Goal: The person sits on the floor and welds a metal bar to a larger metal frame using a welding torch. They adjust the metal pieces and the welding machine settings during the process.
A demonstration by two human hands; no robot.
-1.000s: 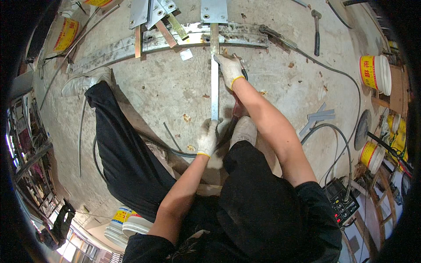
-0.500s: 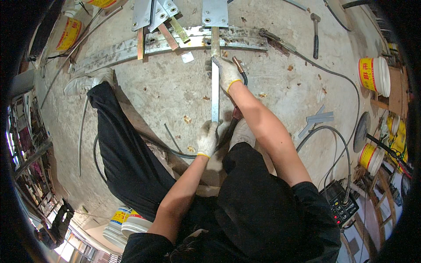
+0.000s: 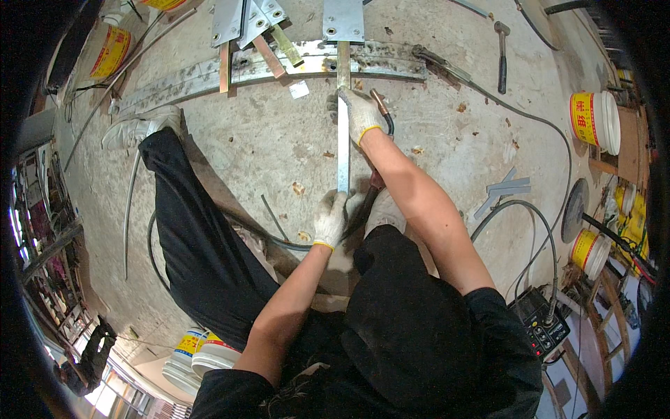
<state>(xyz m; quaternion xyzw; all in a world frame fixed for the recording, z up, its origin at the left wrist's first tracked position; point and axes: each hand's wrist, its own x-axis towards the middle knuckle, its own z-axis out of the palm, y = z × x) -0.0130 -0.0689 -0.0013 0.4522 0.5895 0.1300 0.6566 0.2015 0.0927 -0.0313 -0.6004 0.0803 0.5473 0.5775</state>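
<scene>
Both hands wear pale knitted work gloves with yellow cuffs and sit well apart, one at each end of a long flat metal strip [image 3: 343, 143]. The left hand [image 3: 329, 218] is closed around the strip's near end, just in front of the person's bent knee. The right hand [image 3: 361, 114] is stretched forward, its fingers folded over the strip's far part; the same hand seems also to hold the copper-coloured tip of a welding torch [image 3: 381, 106], whose dark handle runs back beside the strip, though the exact grip is hard to make out.

The strip is narrow, straight and thin, dull silver-grey with a slightly brighter sheen along its middle. It lies on the concrete floor [image 3: 447, 133], running straight away from the person. Its far end meets a long curved steel rail [image 3: 279, 66] that crosses the floor from left to right, right below a square grey plate with bolt holes [image 3: 343, 19].

More plates and short bars lean on the rail to the left. A hammer [image 3: 501, 56] lies on the floor to the upper right, well away from the hands. Yellow and white buckets [image 3: 593, 120] stand at the right edge, and a dark cable [image 3: 544, 230] loops down to a small black control box [image 3: 537, 321] by the person's right side.
</scene>
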